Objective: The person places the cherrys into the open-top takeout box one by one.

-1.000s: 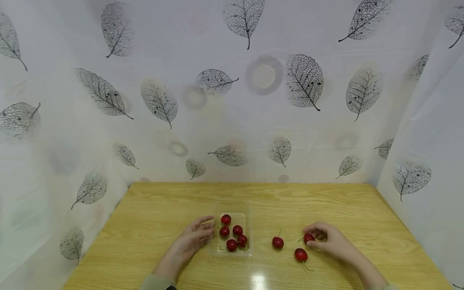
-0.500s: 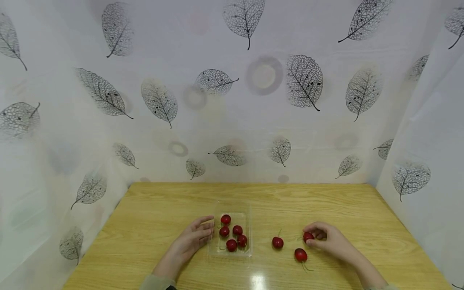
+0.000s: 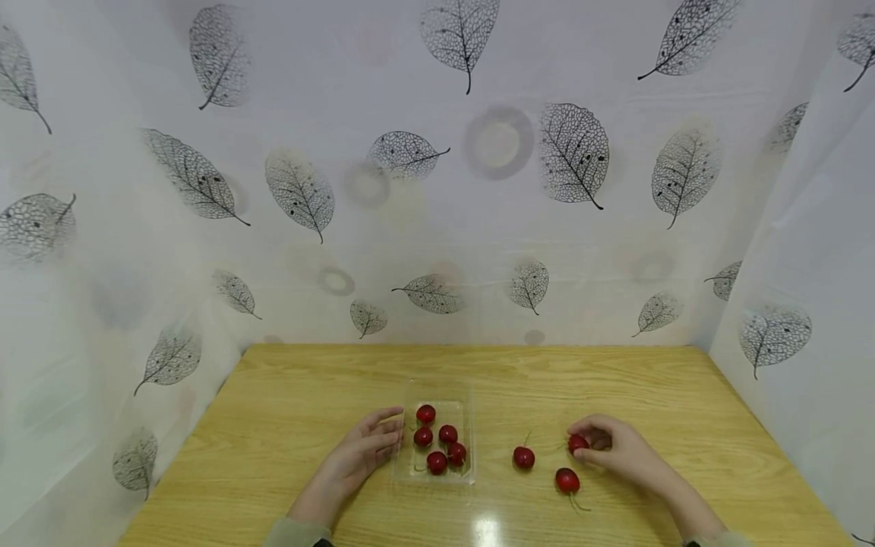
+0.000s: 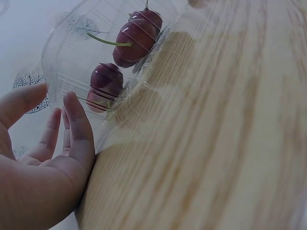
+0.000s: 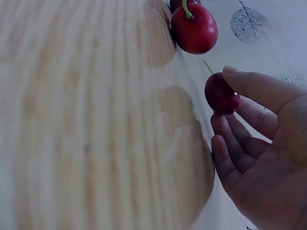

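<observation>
1. The right hand (image 3: 618, 452) rests on the wooden table (image 3: 615, 380), at about 4 o'clock from the table's middle. It pinches a red cherry (image 3: 578, 444) between thumb and fingertips. The cherry sits at the hand's 9 o'clock edge.
2. The right wrist view shows what the head view cannot. The thumb lies over the top of the held cherry (image 5: 221, 94), the curled fingers (image 5: 230, 139) sit under it, and a short green stem pokes out toward 11 o'clock.
3. The same view shows a second cherry (image 5: 194, 28) just beyond the held one at 12 o'clock, not touching it, green stem up.
4. The left hand (image 3: 358, 452) lies with straight, relaxed fingers against the 9 o'clock wall of a clear plastic box (image 3: 467, 406). It grips nothing.
5. The left wrist view shows the fingertips (image 4: 72, 112) touching or nearly touching the ribbed box wall (image 4: 57, 76); I cannot tell which. Cherries show through the plastic, one with a long green stem. The head view does not show the ribs.
6. Only the head view gives the count: five cherries in the box (image 3: 437, 444), at the table's middle near the front edge.
7. Two loose cherries lie on the table between box and right hand. One (image 3: 523, 456) is at 9 o'clock from the hand. The other (image 3: 567, 480) is at 7 o'clock, with its stem trailing toward the front edge.
8. Surroundings: white sheeting printed with grey leaves (image 3: 574, 152) closes off the back and both sides of the table. A glare spot sits on the table at the front edge.
</observation>
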`<action>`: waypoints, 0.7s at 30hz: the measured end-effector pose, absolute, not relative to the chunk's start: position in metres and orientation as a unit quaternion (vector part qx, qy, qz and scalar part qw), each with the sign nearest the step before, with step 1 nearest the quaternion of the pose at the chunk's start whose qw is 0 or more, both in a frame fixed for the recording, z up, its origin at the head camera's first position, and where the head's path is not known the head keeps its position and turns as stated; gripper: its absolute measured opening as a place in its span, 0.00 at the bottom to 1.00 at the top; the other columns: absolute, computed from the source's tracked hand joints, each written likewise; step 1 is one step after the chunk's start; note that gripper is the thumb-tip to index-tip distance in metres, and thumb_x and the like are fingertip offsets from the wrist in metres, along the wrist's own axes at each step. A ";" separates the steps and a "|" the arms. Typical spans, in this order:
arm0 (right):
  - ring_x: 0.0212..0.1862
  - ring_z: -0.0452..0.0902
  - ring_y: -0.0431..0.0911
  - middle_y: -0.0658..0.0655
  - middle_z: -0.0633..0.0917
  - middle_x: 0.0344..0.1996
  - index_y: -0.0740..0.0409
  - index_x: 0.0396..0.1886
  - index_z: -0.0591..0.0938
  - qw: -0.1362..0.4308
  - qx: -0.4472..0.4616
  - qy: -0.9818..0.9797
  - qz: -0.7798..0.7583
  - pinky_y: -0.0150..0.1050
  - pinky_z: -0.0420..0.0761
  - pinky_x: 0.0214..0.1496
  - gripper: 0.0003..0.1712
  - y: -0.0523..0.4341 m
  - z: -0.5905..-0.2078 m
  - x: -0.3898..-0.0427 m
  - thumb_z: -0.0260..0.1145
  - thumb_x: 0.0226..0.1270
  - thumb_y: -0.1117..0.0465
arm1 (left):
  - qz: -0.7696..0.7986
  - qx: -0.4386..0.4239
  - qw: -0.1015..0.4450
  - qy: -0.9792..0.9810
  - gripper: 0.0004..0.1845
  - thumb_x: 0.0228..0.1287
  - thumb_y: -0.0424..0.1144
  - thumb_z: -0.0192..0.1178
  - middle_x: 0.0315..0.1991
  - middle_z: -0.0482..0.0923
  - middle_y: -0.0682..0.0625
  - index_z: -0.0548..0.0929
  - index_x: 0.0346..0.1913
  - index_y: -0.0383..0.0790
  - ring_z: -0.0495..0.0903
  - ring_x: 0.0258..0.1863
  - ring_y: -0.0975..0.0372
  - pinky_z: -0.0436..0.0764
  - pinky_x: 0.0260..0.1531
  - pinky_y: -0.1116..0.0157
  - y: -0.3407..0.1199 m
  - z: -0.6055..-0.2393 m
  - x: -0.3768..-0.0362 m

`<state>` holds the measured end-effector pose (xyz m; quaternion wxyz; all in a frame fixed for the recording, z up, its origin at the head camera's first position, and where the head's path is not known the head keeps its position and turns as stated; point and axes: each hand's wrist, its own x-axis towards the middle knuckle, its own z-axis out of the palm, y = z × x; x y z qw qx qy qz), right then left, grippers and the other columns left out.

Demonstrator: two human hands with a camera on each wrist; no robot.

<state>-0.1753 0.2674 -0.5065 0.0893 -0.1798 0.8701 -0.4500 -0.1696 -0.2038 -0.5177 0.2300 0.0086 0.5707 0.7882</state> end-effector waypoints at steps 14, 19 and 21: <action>0.43 0.80 0.33 0.55 0.89 0.45 0.62 0.53 0.87 0.056 -0.192 0.884 -0.423 0.33 0.84 0.47 0.18 0.252 -0.494 -0.182 0.78 0.66 0.61 | 0.790 0.011 0.227 0.569 0.30 0.78 0.27 0.56 0.54 0.79 0.53 0.63 0.79 0.33 0.82 0.49 0.68 0.83 0.51 0.71 -0.202 -0.517 -0.169; 0.42 0.80 0.32 0.54 0.89 0.43 0.62 0.52 0.87 0.043 -0.206 0.879 -0.428 0.33 0.85 0.47 0.18 0.243 -0.489 -0.188 0.78 0.65 0.60 | 0.788 0.011 0.227 0.572 0.30 0.77 0.26 0.55 0.54 0.79 0.54 0.63 0.79 0.32 0.82 0.49 0.68 0.83 0.51 0.71 -0.202 -0.515 -0.168; 0.42 0.80 0.31 0.54 0.89 0.42 0.62 0.52 0.87 0.039 -0.210 0.876 -0.433 0.33 0.85 0.48 0.18 0.239 -0.487 -0.190 0.78 0.65 0.60 | 0.787 0.011 0.225 0.574 0.30 0.77 0.26 0.55 0.53 0.79 0.54 0.63 0.78 0.32 0.81 0.49 0.68 0.83 0.51 0.71 -0.202 -0.515 -0.168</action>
